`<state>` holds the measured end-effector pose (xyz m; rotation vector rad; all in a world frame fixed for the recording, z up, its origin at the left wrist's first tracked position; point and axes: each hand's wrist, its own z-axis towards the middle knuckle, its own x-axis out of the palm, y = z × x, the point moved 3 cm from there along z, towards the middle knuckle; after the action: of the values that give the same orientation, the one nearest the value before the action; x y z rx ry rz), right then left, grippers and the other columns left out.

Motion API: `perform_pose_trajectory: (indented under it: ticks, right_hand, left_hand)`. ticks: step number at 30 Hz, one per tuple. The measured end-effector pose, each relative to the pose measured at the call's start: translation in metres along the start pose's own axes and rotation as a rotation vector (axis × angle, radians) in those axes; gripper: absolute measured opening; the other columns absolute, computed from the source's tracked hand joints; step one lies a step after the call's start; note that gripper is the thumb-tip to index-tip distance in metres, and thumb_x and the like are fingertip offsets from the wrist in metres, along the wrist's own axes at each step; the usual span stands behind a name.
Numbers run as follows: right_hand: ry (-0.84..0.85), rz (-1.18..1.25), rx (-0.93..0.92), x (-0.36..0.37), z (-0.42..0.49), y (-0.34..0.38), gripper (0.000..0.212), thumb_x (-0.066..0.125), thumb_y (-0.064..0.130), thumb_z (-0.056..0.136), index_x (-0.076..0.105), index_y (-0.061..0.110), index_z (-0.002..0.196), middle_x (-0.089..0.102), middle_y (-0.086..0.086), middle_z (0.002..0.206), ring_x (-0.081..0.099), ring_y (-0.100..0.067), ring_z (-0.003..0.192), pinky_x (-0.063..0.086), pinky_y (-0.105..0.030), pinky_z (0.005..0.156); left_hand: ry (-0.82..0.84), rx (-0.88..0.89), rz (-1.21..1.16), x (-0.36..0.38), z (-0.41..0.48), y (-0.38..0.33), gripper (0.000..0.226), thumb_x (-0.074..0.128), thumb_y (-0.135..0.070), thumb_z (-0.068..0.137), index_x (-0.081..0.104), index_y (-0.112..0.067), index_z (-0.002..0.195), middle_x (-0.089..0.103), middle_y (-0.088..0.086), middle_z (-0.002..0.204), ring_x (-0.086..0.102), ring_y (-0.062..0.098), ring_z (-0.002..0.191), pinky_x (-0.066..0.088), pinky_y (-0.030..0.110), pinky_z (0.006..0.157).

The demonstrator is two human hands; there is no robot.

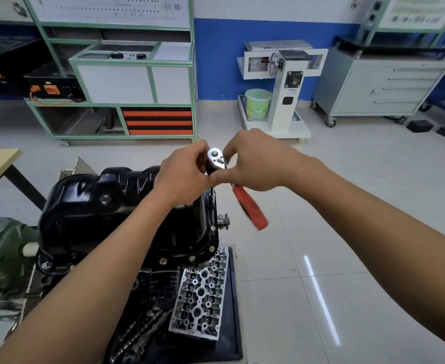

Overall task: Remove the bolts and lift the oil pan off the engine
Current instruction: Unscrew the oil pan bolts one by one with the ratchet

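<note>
Black mat (231,324), lower centre: silver cylinder head (200,292); camshafts (142,329) just left of it; pale tiled floor (347,206) beneath.

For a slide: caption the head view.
Left hand and right hand grip a red-handled ratchet above the black oil pan.

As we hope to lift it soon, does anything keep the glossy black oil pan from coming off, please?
Yes. Several gold-coloured bolts sit in the oil pan's near flange, and the red-handled chrome ratchet, held by left hand and right hand, stands on its right edge.
</note>
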<state>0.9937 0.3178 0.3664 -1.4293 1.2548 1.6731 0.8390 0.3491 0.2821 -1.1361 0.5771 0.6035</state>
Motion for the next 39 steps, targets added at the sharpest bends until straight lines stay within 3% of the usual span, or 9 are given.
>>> perform_pose_trajectory:
  ticks: [8,12,16,21,26,31,35,37,39]
  right_hand:
    - [-0.176,-0.314,-0.118,-0.010,0.009,-0.004,0.031,0.062,0.010,0.090,0.072,0.031,0.109,0.042,0.005,0.074,0.049,-0.027,0.081,0.029,-0.029,0.054]
    - [-0.154,-0.269,-0.282,0.000,0.015,-0.001,0.038,0.054,-0.006,0.078,0.073,0.019,0.099,0.066,-0.008,0.115,0.060,-0.032,0.108,0.050,-0.039,0.074]
    - [-0.162,-0.209,-0.357,0.002,0.015,0.006,0.036,0.058,-0.003,0.079,0.075,0.019,0.101,0.054,-0.001,0.147,0.055,-0.023,0.127,0.051,-0.039,0.086]
    - [-0.242,-0.331,-0.173,-0.002,0.016,0.002,0.023,0.059,0.013,0.089,0.071,0.022,0.106,0.065,-0.003,0.107,0.058,-0.032,0.104,0.048,-0.036,0.071]
    - [-0.194,-0.267,0.007,-0.008,0.004,-0.002,0.039,0.068,0.039,0.086,0.066,0.017,0.118,0.064,-0.008,0.110,0.063,-0.030,0.094,0.048,-0.037,0.069]
    - [-0.084,0.051,0.052,0.010,0.000,0.004,0.037,0.073,0.044,0.080,0.065,0.008,0.079,0.053,-0.002,0.061,0.046,-0.021,0.053,0.040,-0.032,0.051]
    - [-0.056,0.046,0.003,0.004,0.002,0.005,0.029,0.072,0.034,0.083,0.075,0.007,0.094,0.072,-0.012,0.080,0.063,-0.033,0.074,0.056,-0.041,0.063]
    - [-0.096,-0.119,-0.020,-0.003,0.003,0.002,0.006,0.069,0.026,0.086,0.074,0.023,0.087,0.066,-0.003,0.078,0.061,-0.029,0.077,0.045,-0.033,0.053]
    - [-0.180,-0.300,-0.069,-0.010,0.004,0.003,0.020,0.065,0.013,0.088,0.070,0.032,0.082,0.049,0.002,0.074,0.057,-0.030,0.078,0.031,-0.029,0.053]
  left_hand:
    - [0.059,0.034,0.025,0.000,-0.004,0.000,0.045,0.073,-0.071,0.060,0.054,-0.046,0.093,0.061,-0.036,0.073,0.061,0.002,0.067,0.044,0.031,0.065]
    - [0.178,0.051,0.056,-0.002,-0.005,0.002,0.024,0.079,-0.059,0.075,0.060,-0.058,0.090,0.061,-0.037,0.069,0.058,-0.007,0.067,0.038,0.028,0.065]
    - [0.220,0.013,-0.022,-0.003,-0.004,0.008,0.014,0.081,-0.051,0.079,0.069,-0.053,0.086,0.064,-0.020,0.064,0.056,0.001,0.057,0.041,0.031,0.063]
    - [0.105,0.014,-0.071,0.001,-0.005,0.005,0.013,0.077,-0.051,0.079,0.068,-0.045,0.087,0.064,-0.031,0.070,0.052,0.000,0.054,0.035,0.028,0.063]
    - [0.025,0.033,-0.004,0.003,-0.005,-0.001,0.026,0.064,-0.066,0.075,0.066,-0.044,0.089,0.064,-0.036,0.080,0.056,-0.002,0.062,0.037,0.028,0.063]
    - [-0.053,0.016,0.002,0.003,-0.007,-0.004,0.017,0.060,-0.067,0.064,0.058,-0.053,0.073,0.059,-0.034,0.069,0.053,-0.003,0.060,0.036,0.026,0.057]
    - [-0.052,-0.009,0.046,0.003,-0.005,0.000,0.012,0.070,-0.058,0.069,0.058,-0.056,0.074,0.062,-0.024,0.070,0.056,0.008,0.064,0.040,0.028,0.058]
    - [0.015,-0.003,0.059,0.002,-0.005,0.002,0.022,0.079,-0.057,0.072,0.062,-0.059,0.084,0.066,-0.020,0.071,0.061,0.009,0.070,0.047,0.029,0.067]
    - [0.098,0.021,0.064,0.001,-0.006,0.003,0.024,0.084,-0.054,0.072,0.065,-0.055,0.087,0.065,-0.029,0.070,0.063,0.002,0.069,0.046,0.027,0.072]
